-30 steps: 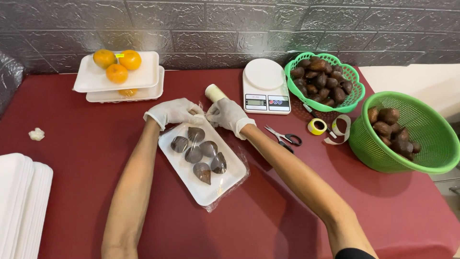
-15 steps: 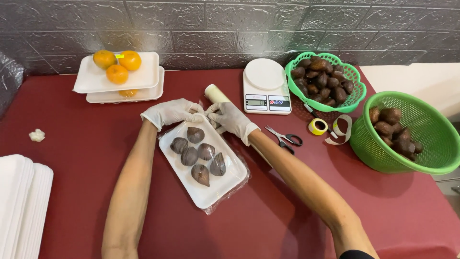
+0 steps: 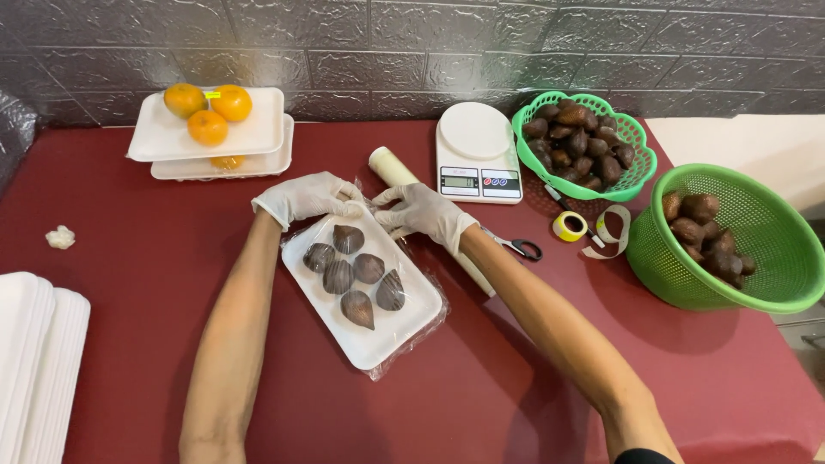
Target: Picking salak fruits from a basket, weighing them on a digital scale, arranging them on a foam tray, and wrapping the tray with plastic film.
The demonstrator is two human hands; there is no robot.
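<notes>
Plastic film (image 3: 411,258) covers the white foam tray (image 3: 371,339) lying slantwise on the red bench (image 3: 137,258) right in front of you, and six dark brown, scaly, pointed fruits (image 3: 355,277) sit under it in a loose cluster. Your left hand (image 3: 308,198), in a thin white glove, rests at the tray's far corner with fingers curled, pinching the film there. Your right hand (image 3: 423,211), gloved the same, grips the film just beside it at the same far edge; the two hands nearly touch. Loose film bunches along the tray's right and near edges.

Just beyond your hands lies the pale roll of wrap (image 3: 392,166), partly hidden under your right forearm. To its right stands a small white kitchen scale (image 3: 477,148) with a round platform and a rectangular display panel at its front. Scissors with black handles (image 3: 522,248) lie by your right wrist. Further right sit a small yellow tape roll (image 3: 569,226) and a curled strip of pale labels (image 3: 612,232). Behind those, a scalloped green basket (image 3: 634,176) holds more brown fruits, and a larger round green basket (image 3: 773,258) at the right edge holds a few. At far left, two stacked white trays (image 3: 258,137) carry oranges (image 3: 207,112), one with a small yellow sticker. A stack of empty white trays (image 3: 39,361) sits at your near left, with a crumpled white scrap (image 3: 60,236) beyond it.
</notes>
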